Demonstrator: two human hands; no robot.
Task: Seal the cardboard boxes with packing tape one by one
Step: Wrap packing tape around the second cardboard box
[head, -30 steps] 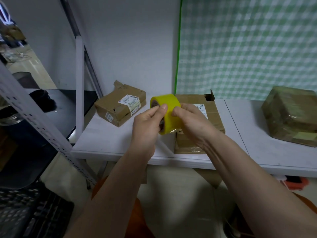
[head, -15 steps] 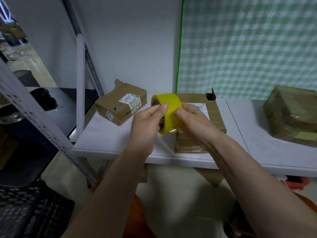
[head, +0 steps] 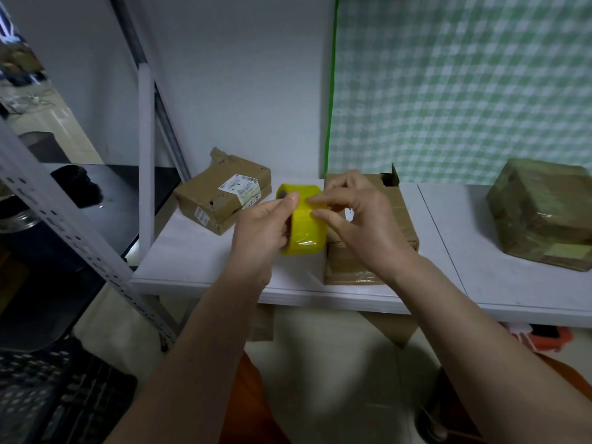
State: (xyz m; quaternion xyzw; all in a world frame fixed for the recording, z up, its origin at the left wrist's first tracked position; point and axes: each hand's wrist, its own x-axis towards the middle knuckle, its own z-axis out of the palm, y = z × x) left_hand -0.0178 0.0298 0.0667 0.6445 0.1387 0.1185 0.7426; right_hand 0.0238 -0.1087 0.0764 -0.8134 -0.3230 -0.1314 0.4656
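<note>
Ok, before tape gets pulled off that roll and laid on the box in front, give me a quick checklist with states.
1. Yellow tape roll held firmly: ok, left hand wraps its side.
2. Tape end found: cannot tell, right hand fingertips pick at the roll's face, no loose strip visible.
3. Target box in reach: ok, middle cardboard box sits right behind the roll on the white table.
4. Its flaps closed flat: not ok, a torn flap stands up at the far corner.
5. Other boxes clear of the work: ok, labelled box far left, wrapped box far right.
</note>
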